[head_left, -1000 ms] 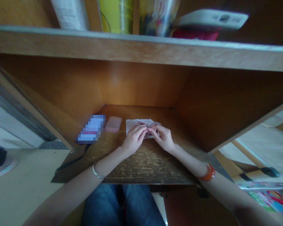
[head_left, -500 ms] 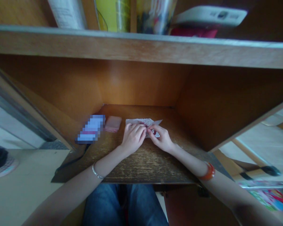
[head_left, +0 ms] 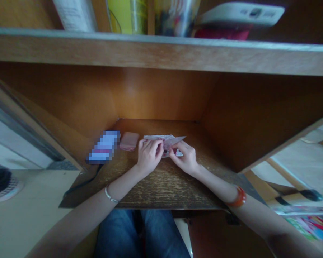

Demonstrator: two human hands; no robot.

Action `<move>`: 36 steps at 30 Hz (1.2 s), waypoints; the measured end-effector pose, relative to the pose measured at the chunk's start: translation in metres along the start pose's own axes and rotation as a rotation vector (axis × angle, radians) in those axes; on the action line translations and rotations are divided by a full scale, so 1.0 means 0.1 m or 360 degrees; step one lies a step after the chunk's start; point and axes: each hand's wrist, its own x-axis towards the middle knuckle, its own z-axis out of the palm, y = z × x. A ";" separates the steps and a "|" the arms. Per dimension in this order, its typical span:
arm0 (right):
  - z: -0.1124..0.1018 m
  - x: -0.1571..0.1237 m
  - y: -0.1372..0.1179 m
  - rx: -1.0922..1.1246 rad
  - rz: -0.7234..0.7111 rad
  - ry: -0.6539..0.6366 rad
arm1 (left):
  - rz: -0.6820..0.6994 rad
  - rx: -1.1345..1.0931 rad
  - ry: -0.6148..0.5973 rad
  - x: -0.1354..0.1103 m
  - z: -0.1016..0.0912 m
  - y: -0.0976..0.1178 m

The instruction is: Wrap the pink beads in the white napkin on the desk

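The pink-printed paper [head_left: 161, 139] now narrower, one point jutting right.

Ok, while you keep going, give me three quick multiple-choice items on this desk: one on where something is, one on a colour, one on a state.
1. Where is the pink rectangular item relative to the folded paper?
A) Left of it
B) On top of it
C) Right of it

2. What colour is the right-wrist bangle?
A) Silver
B) Orange-red
C) Blue

3. What are the left hand and right hand doing with the paper?
A) Neither touches it
B) Only the left holds it
C) Both hold it

Answers:
1. A: it lies on the wooden desk just left of the paper.
2. B: the bangle shows orange-red.
3. C: the fingers of both hands are on the paper.
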 end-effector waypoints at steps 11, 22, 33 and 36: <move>-0.01 0.00 -0.05 0.0252 -0.0104 -0.0081 | 0.0178 -0.0159 -0.0146 -0.04 0.00 -0.02; -0.05 0.04 -0.03 0.0003 -0.0296 -0.0037 | -0.0074 -0.0086 -0.0257 -0.01 -0.01 0.02; 0.03 0.02 0.12 -0.0311 -0.0263 -0.0294 | 0.0008 -0.0258 -0.0167 -0.04 0.04 0.02; 0.01 0.02 0.10 -0.0284 -0.0298 -0.0267 | 0.0015 -0.0291 -0.0146 -0.04 0.05 0.02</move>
